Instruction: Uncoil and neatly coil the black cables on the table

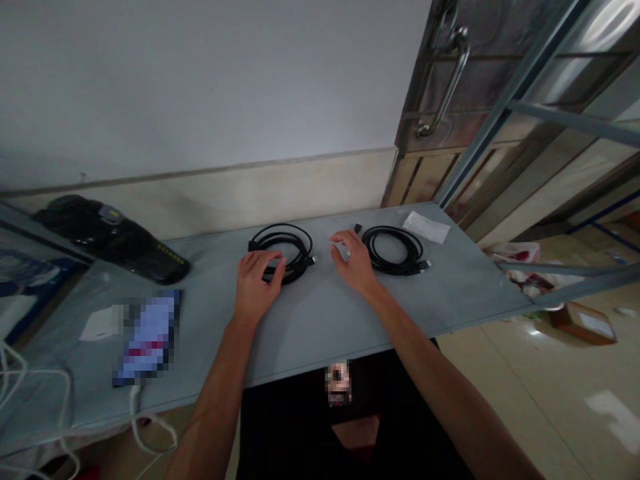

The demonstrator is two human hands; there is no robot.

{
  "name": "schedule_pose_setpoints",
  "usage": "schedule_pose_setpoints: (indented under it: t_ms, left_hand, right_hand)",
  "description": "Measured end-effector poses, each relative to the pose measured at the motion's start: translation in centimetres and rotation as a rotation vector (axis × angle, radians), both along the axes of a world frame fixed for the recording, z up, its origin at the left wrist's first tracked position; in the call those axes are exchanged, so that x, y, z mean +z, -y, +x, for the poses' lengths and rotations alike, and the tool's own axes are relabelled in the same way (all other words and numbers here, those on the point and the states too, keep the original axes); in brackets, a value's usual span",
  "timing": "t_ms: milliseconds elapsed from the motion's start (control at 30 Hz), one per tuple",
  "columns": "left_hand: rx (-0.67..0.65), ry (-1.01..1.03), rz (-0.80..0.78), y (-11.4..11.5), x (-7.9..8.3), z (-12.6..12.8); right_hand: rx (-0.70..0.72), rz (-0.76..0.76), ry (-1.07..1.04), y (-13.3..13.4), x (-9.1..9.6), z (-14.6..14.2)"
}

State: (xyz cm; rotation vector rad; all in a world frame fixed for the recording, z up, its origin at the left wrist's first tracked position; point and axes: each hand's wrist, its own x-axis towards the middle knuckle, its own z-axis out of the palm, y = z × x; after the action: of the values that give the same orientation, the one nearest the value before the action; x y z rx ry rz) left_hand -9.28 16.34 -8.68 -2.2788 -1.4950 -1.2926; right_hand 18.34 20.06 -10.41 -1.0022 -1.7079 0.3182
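Two coiled black cables lie on the grey table [310, 320]. My left hand [257, 283] is over the near left side of the left cable coil [300, 267], its thumb and fingers apart and curved. Whether its fingertips touch the cable I cannot tell. A connector with a shiny tip sticks out at that coil's right side. My right hand [354, 261] is beside the left edge of the right cable coil [413, 248], with thumb and fingers spread and nothing between them. That coil has one connector end at its upper left and more at its lower right.
A white slip of paper [427, 227] lies behind the right coil. To the left are a black device [115, 237], a blurred blue item [150, 330] and white cords [137, 420]. A wall [225, 100] backs the table; a metal shelf frame [575, 123] stands right.
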Motion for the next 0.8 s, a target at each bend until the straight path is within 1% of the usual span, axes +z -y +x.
schedule_pose_setpoints:
  t_ms: [100,167,267,333,467,600,800]
  left_hand:
    - [0.007,0.029,0.052,0.1,0.2,-0.1]
    - [0.007,0.038,0.071,0.1,0.3,-0.1]
    - [0.015,0.054,0.077,0.1,0.3,-0.1]
    - [0.014,0.072,0.077,0.1,0.3,-0.1]
    - [0.018,0.088,0.065,0.2,0.3,-0.2]
    - [0.047,0.090,0.052,0.3,0.4,-0.4]
    - [0.068,0.113,0.006,0.5,0.6,-0.5]
  right_hand:
    - [-0.108,-0.019,0.184,0.5,0.5,4.0]
    - [-0.185,-0.046,0.333,1.3,0.5,6.9]
    - [-0.273,-0.096,0.527,2.8,-0.3,10.5]
    - [-0.289,-0.139,0.601,3.7,-0.9,11.7]
    - [-0.271,-0.203,0.664,4.5,-1.7,12.0]
    - [-0.284,-0.229,0.664,4.4,-1.4,11.6]
    - [-0.427,-0.243,0.555,4.5,-1.4,12.0]
